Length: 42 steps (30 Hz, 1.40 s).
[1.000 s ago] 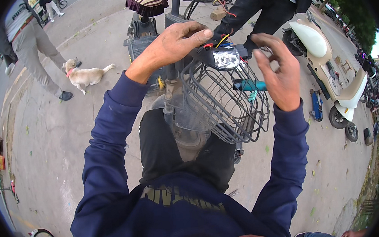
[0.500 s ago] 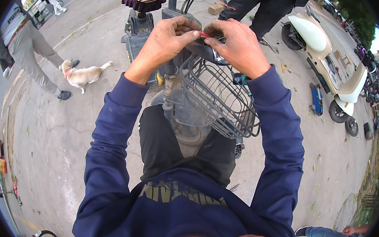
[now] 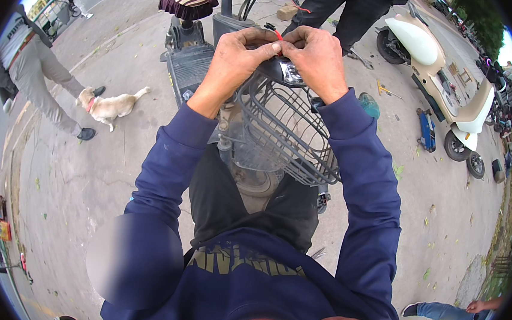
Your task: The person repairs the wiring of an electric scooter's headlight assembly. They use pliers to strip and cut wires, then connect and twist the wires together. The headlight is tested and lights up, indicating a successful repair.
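Observation:
My left hand [image 3: 240, 54] and my right hand [image 3: 319, 57] meet fingertip to fingertip, both closed in a pinch. Between them is a thin red wire [image 3: 279, 36], its lower part hidden by the fingers. A small black piece [image 3: 270, 26] shows just above, beside the wire; whether the two are joined cannot be made out. Right below the hands is the headlight [image 3: 290, 72] of an electric bike, in a dark housing. Under it hangs the bike's black wire basket [image 3: 287, 130], between my forearms and ahead of my legs.
A striped seat [image 3: 189, 0] and a dark footboard [image 3: 192, 72] lie beyond my left hand. One person stands ahead right, another at far left beside a light dog [image 3: 113, 105]. To the right are a cream scooter [image 3: 441, 67], a blue tool [image 3: 426, 130] and a yellow-handled tool [image 3: 387, 89].
My hands have drawn closer together, the right one moving inward. The red wire now sticks up above the fingertips, and the black piece has come into sight.

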Motion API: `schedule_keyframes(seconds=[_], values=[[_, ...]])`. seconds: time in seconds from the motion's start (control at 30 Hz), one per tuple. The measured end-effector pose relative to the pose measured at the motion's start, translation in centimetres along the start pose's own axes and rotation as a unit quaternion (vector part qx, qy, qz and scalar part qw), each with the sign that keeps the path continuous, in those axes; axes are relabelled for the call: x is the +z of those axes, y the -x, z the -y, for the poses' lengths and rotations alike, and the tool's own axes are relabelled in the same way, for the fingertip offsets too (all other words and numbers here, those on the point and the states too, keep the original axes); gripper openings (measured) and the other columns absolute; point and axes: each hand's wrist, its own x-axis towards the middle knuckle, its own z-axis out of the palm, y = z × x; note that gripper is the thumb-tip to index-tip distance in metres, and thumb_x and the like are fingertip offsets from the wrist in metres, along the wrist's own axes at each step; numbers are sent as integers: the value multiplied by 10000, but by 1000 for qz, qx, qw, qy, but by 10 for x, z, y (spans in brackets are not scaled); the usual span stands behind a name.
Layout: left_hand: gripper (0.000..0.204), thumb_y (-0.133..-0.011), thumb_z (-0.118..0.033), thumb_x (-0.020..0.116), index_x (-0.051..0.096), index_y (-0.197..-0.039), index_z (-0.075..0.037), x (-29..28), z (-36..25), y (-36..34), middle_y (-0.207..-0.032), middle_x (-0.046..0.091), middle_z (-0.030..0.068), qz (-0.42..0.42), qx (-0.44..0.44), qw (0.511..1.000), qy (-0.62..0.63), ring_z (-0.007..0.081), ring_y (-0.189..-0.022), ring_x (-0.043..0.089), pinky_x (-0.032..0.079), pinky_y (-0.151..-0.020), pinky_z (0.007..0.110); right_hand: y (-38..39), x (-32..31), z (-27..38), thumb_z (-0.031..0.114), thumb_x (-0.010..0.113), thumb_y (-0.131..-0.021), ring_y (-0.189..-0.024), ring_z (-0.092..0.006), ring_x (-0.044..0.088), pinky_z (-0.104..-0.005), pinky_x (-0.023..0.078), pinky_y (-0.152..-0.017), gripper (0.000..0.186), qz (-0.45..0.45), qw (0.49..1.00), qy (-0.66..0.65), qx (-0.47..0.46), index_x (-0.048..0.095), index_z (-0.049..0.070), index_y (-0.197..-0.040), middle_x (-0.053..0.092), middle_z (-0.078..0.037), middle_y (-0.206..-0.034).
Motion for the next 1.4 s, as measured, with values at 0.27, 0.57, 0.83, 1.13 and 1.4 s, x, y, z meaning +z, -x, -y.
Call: schedule_keyframes(seconds=[0.27,0.57,0.83,1.13,1.4], values=[[390,-938,-247,809,745,-1150,74,0,-2,-12,-1020,759,91,11,-38,999,17,126,-949,673,531,-879,267,4,-2,-7,150,819,-842,-677,-201,747,-317,560,-648,193,-3,993,-115,32,797,-18,-934,772,-142,-767],[309,-1055,-203,655,641,-1186,77,9,24,-27,-992,752,103,-1,53,998,31,130,-888,670,536,-853,273,11,-1,-36,103,759,-900,-890,-150,691,-312,536,-796,153,-8,970,-241,21,718,-13,-991,753,-102,-964],[276,-1045,-188,663,657,-1157,64,8,22,-45,-930,719,62,39,32,998,-29,104,-841,647,530,-757,263,33,-3,-8,164,805,-852,-901,-303,640,-400,538,-773,158,-30,947,14,-319,739,67,-957,709,-77,-948],[247,-1002,-161,711,703,-1077,74,22,19,-49,-946,733,69,17,97,993,-62,82,-821,645,545,-725,251,26,-5,1,192,778,-919,-700,-189,711,-324,539,-660,226,-40,985,-167,13,759,-34,-926,741,-128,-808],[216,-1022,-129,677,685,-1101,72,26,17,-38,-892,734,83,24,109,986,-121,96,-754,661,551,-690,256,-18,-27,-6,226,791,-879,-749,-256,706,-391,558,-702,300,-230,960,91,-134,719,65,-1121,697,-73,-774]])
